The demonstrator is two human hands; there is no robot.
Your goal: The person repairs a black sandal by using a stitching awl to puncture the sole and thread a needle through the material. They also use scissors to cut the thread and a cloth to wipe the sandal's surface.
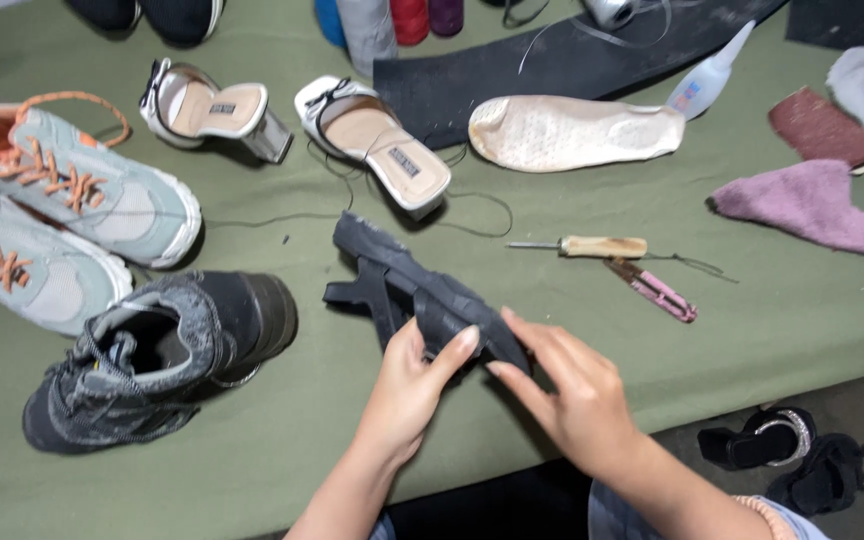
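My left hand [407, 385] clamps near end of black sandal [417, 295], thumb over strap; my right hand [572, 395] pinches sole edge beside it. Sandal raised above green table [752, 330], far end pointing away-left. Step, judged: inspecting sole. Next calls for steady hold, turning. Table edge just under wrists. Open cloth right of grip; awl [582, 246] beyond; grey boot [152, 360] left; heeled sandals [292, 120] farthest.

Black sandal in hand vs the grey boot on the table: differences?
The sandal is open and strappy; the boot is closed and laced. The sandal is held off the table by the left hand and right hand; the boot rests on the green table, untouched. The boot is bulkier. Both are dark.
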